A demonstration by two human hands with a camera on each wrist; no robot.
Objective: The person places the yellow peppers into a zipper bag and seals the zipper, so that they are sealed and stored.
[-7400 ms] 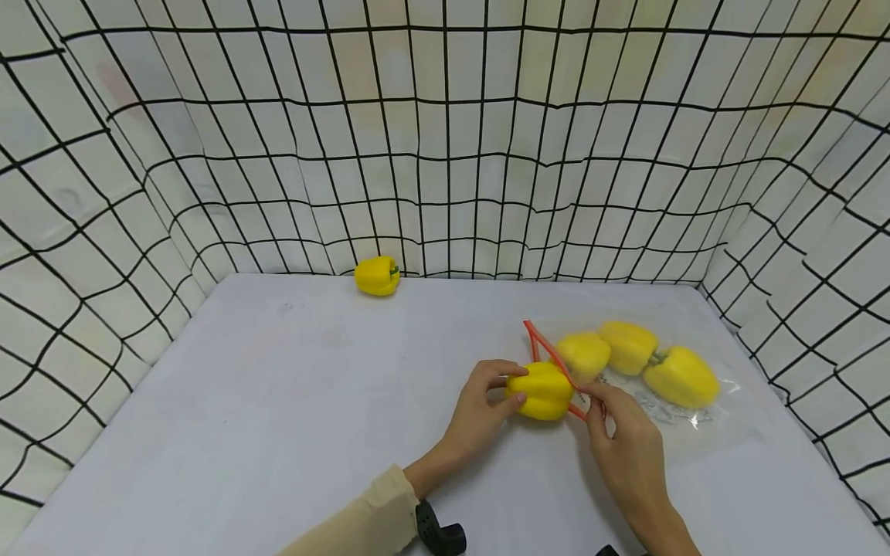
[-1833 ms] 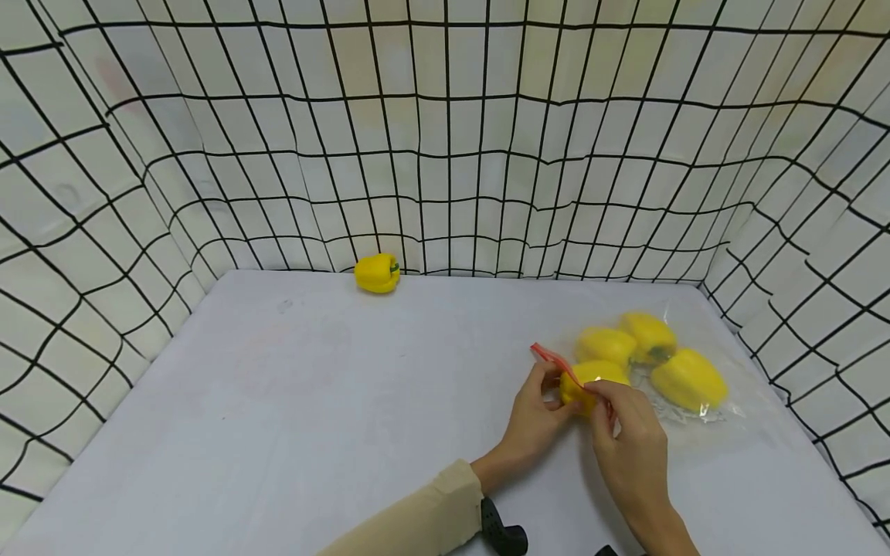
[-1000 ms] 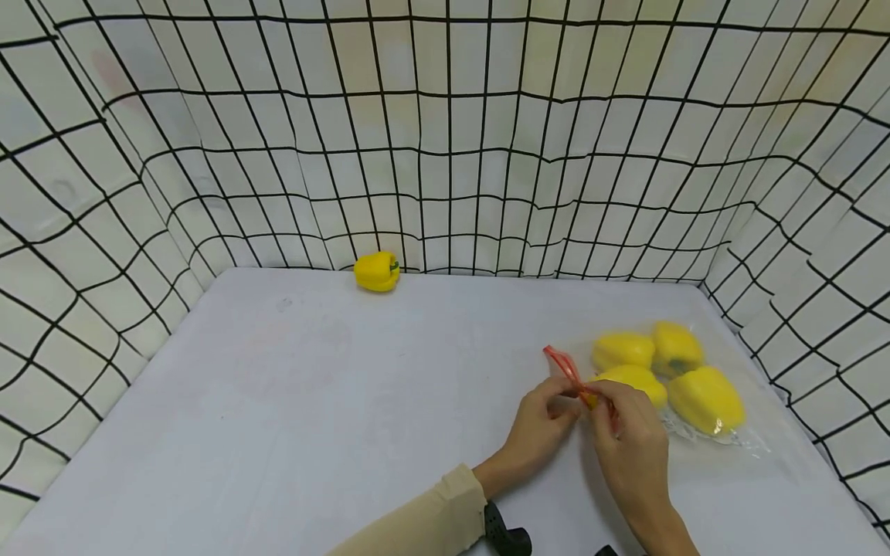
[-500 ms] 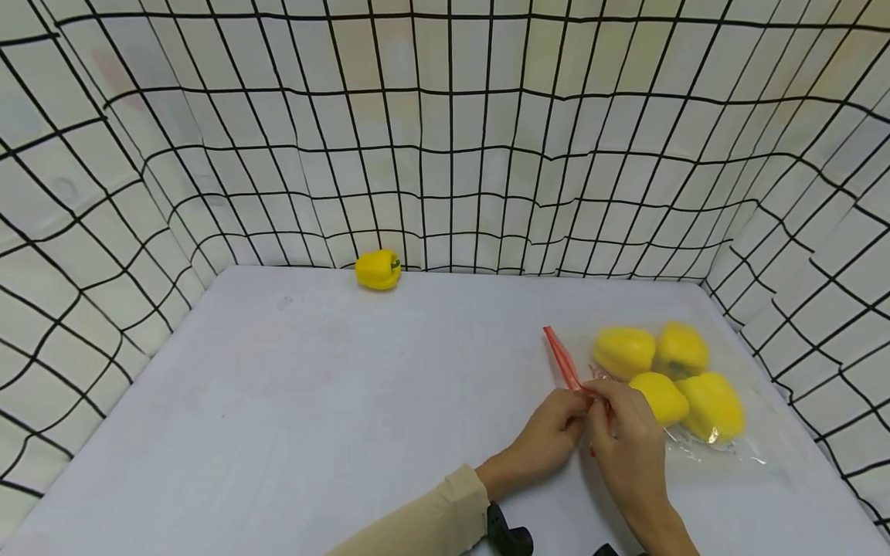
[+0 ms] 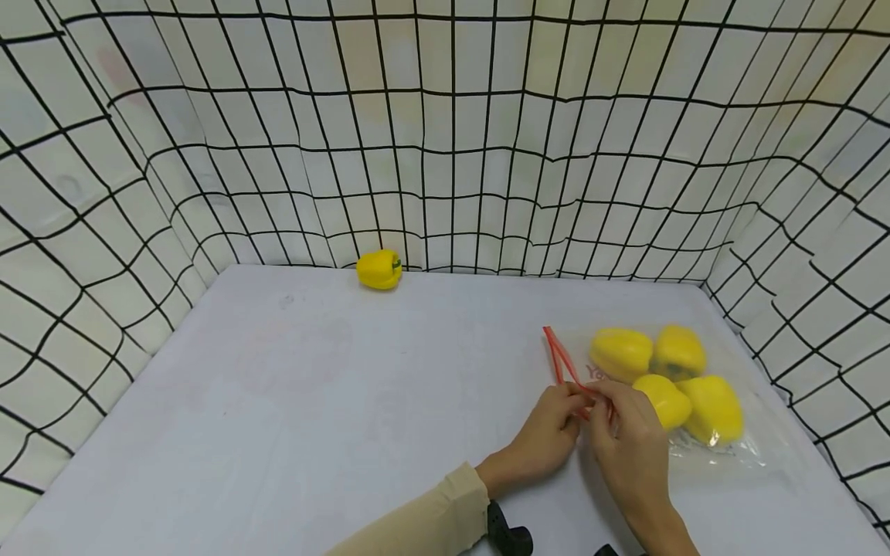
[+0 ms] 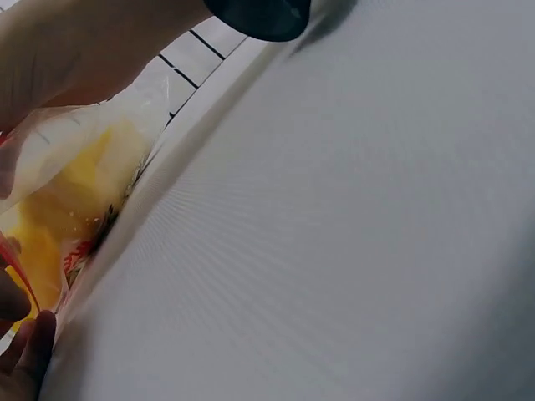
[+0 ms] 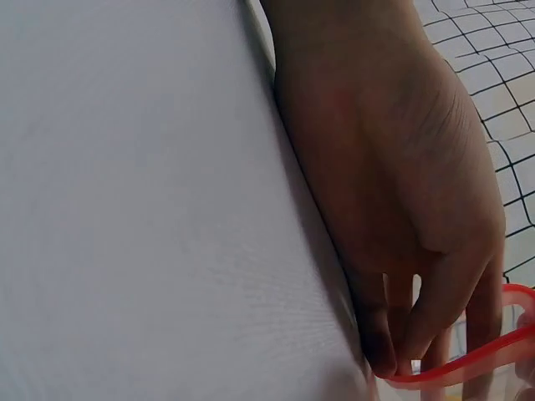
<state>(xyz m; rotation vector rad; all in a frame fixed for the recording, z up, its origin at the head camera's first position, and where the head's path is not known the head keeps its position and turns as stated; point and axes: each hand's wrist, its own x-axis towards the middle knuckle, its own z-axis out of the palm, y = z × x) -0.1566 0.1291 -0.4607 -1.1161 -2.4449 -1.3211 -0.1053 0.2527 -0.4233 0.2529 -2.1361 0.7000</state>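
Observation:
A clear plastic bag point(image 5: 747, 455) with a red-edged mouth point(image 5: 556, 347) lies on the right side of the table. Several yellow bell peppers point(image 5: 622, 354) are inside it. My left hand point(image 5: 545, 432) pinches the bag's mouth near the red strip. Beside it, my right hand point(image 5: 629, 448) pinches the same red edge between thumb and fingers, partly covering the nearest pepper. In the left wrist view, the left fingers point(image 6: 38, 342) show at the red edge. The right wrist view shows the red strip point(image 7: 468, 363) at the right fingertips.
One more yellow bell pepper point(image 5: 378, 269) lies at the table's back edge, left of the middle. Black grid netting point(image 5: 452, 147) over white sheeting rises behind the white table point(image 5: 278, 401) and along both sides.
The pepper that my left hand held at the bag's mouth now lies inside with the others. My left hand has moved right and taken hold of the bag's edge; the right hand stays put.

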